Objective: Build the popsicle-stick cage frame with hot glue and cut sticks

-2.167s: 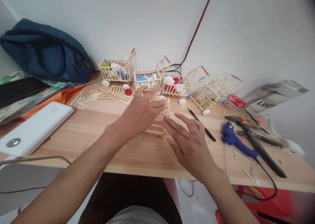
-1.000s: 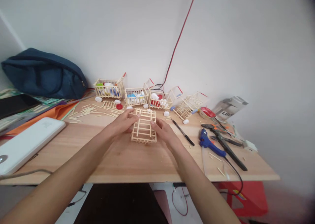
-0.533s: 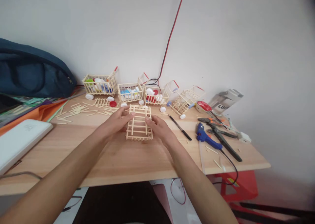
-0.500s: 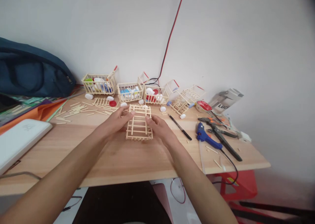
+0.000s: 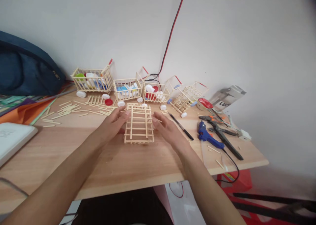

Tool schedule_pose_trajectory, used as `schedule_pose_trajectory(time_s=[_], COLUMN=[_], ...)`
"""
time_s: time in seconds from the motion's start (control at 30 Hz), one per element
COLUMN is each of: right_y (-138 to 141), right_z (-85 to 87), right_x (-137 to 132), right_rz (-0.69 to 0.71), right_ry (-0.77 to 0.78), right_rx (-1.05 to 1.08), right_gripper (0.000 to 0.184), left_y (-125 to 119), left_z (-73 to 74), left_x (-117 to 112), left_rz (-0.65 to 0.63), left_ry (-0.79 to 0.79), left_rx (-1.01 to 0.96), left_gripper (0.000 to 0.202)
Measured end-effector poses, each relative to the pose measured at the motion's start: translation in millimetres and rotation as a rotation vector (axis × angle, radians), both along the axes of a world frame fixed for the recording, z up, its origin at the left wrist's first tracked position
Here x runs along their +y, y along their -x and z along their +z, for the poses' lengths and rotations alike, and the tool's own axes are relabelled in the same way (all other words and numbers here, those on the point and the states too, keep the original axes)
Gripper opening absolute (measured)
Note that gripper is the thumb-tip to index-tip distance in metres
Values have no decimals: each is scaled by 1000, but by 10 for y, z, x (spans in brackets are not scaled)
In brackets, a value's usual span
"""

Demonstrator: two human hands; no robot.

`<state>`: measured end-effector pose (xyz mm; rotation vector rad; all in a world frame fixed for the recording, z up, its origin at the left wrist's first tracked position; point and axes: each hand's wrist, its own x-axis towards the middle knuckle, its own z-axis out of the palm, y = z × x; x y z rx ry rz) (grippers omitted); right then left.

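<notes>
A small basket-like frame of pale wooden sticks (image 5: 139,126) rests on the table in front of me, its stick lattice facing up. My left hand (image 5: 114,123) is at its left side, fingers apart and thumb tip at the frame's edge; I cannot tell whether it touches. On the other side my right hand (image 5: 169,127) is open, its thumb just off the frame. Neither hand grips anything. Behind the frame stand small stick carts, among them one holding blue and white caps (image 5: 128,90) and one with red and white caps (image 5: 156,95).
Loose sticks (image 5: 65,111) and a red cap (image 5: 108,101) lie to the left. A black pen (image 5: 181,126), a blue glue gun (image 5: 209,137) and black-handled pliers (image 5: 225,139) lie to the right. A white box-like device (image 5: 17,139) and a blue bag (image 5: 27,67) occupy the left side.
Both thumbs have moved off the frame's top, and my hands have spread apart, the right one outward. The frame stays on the table. The view has shifted slightly.
</notes>
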<state>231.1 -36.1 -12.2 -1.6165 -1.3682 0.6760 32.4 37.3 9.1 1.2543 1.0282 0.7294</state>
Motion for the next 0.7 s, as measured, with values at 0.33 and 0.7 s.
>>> schedule_pose_trajectory(time_s=[0.33,0.7], right_y=[-1496,-1469], right_z=[346,588], right_x=[-272,64], right_rz=[-555,-435], right_ry=[-63,-262], right_rx=[-477,-885], right_gripper=[24,32], left_y=[7,9], left_z=[17,-22], left_x=[-34,7], left_rz=[43,83], left_ry=[3,10], left_rx=[-24,26], left_gripper=[55,49])
